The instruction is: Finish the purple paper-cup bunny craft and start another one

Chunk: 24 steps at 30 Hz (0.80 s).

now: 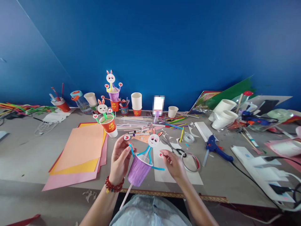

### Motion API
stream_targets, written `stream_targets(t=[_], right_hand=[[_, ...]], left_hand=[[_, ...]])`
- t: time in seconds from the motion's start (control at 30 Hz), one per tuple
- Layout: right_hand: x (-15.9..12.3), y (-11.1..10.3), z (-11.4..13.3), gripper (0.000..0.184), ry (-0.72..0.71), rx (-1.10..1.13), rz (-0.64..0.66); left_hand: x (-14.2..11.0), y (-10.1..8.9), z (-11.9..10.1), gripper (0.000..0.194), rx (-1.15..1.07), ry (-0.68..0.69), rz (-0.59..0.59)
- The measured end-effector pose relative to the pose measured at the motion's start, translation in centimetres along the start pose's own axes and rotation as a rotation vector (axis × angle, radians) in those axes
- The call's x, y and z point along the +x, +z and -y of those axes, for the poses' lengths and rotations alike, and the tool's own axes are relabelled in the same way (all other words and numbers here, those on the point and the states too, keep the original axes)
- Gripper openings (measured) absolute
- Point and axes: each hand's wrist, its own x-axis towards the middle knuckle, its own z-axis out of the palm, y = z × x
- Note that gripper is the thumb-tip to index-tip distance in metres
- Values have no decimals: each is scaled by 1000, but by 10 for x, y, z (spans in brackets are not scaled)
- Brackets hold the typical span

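Observation:
A purple-coloured paper cup (139,171) hangs tilted between my hands over the table's front edge. A white bunny face (154,140) with pink-lined ears rises from it on a pale stick (126,196), which also sticks out below the cup. Bent blue straws (158,169) come out over the rim. My left hand (119,158) is closed on the left blue straw, beside a white paper disc (127,137) with a red heart-like mark. To the right of the cup, my right hand (173,164) pinches a small paper disc (161,154) with a red mark, apart from the right straw's end.
Two finished-looking bunny cups stand back left, one with green straws (108,124), one purple (113,94). Coloured paper sheets (78,147) lie left. Scissors (180,152), a tape roll (190,162), a blue glue gun (217,149) and a power strip (257,172) lie right.

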Motion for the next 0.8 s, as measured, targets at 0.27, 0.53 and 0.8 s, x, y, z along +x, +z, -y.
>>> stream_targets(t=[0.27,0.53,0.8], right_hand=[[11,-8,7,24,-170,-391,52],[29,-68,85,15,-309,-222,-364],[87,-36,153,25,-610,-320,185]], left_hand=[[-10,8,8,37,25,-34,40],[-14,12,12,36,83,-30,87],[-15,15,14,38,69,-62,91]])
